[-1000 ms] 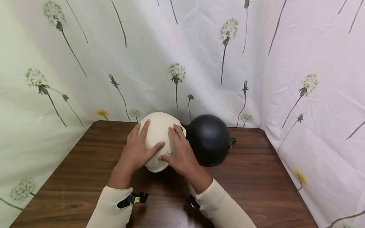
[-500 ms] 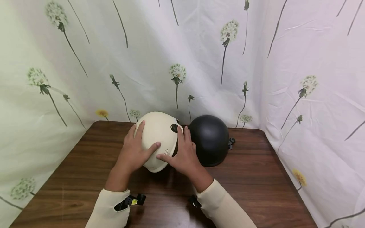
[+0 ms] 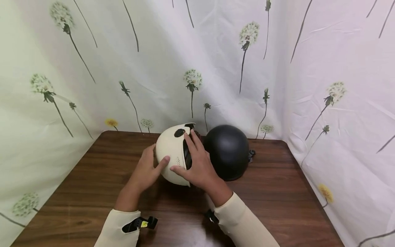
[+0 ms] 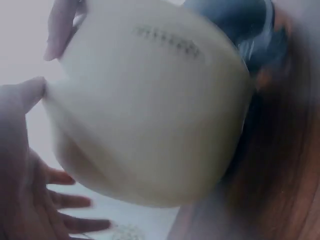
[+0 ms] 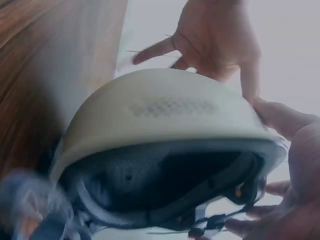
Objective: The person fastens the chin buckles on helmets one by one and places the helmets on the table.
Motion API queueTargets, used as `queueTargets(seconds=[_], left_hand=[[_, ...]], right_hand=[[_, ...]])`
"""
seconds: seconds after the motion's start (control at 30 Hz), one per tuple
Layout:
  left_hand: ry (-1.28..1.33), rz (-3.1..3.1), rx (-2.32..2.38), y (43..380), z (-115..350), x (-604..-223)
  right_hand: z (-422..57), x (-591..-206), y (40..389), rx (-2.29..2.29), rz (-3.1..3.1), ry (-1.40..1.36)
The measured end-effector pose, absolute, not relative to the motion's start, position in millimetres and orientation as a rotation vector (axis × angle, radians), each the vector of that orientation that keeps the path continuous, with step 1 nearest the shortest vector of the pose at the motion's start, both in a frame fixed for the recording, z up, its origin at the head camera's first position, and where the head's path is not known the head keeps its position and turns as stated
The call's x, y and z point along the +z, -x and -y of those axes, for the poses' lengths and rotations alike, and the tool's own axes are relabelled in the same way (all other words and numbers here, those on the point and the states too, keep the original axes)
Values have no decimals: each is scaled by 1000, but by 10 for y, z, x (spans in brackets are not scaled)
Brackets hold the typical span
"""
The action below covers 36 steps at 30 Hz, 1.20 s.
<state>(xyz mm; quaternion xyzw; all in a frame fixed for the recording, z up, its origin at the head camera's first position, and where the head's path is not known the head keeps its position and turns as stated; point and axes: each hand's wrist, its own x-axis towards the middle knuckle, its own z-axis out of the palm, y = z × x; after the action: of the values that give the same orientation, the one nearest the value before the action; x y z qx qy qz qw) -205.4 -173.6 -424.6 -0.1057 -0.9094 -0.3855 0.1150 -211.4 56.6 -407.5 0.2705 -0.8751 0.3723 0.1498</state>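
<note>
A cream helmet [image 3: 169,147] sits left of a black helmet [image 3: 227,151]. Its rim and dark inside face right in the head view; a black oval patch [image 3: 180,132] marks the shell. My left hand [image 3: 146,168] cups its left side, thumb touching the shell; in the left wrist view the left fingers [image 4: 77,201] are spread and straight along its edge. My right hand [image 3: 202,163] grips the rim, thumb on the shell and fingers across the opening. The right wrist view shows padding [image 5: 107,215] inside and a chin strap buckle [image 5: 215,222] by the right fingertips.
Both helmets stand towards the back of a dark wooden table [image 3: 271,209]. White cloth [image 3: 148,44] printed with dandelions hangs behind and at both sides. A black strap buckle [image 3: 251,154] pokes out at the black helmet's right.
The cream helmet has turned, so its rim and dark inside now show on the right. My left fingers have slid from the top of the shell down its left side. The black helmet stays put.
</note>
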Motion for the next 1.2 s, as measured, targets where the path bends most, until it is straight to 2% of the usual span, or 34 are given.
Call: queueTargets(seconds=[0.23,0.57,1.2], left_hand=[[399,2528,-1002,2086,1689,-4169],[245,2585,-775,2088,1659,-4003],[28,2631,-1002,2140,1817,-3919]], right_hand=[[-521,-4158,2108,1085,2610,-923],[-505,-4259,2044,772,2749,-943],[-781,-4285,2127,740,2860,-882]])
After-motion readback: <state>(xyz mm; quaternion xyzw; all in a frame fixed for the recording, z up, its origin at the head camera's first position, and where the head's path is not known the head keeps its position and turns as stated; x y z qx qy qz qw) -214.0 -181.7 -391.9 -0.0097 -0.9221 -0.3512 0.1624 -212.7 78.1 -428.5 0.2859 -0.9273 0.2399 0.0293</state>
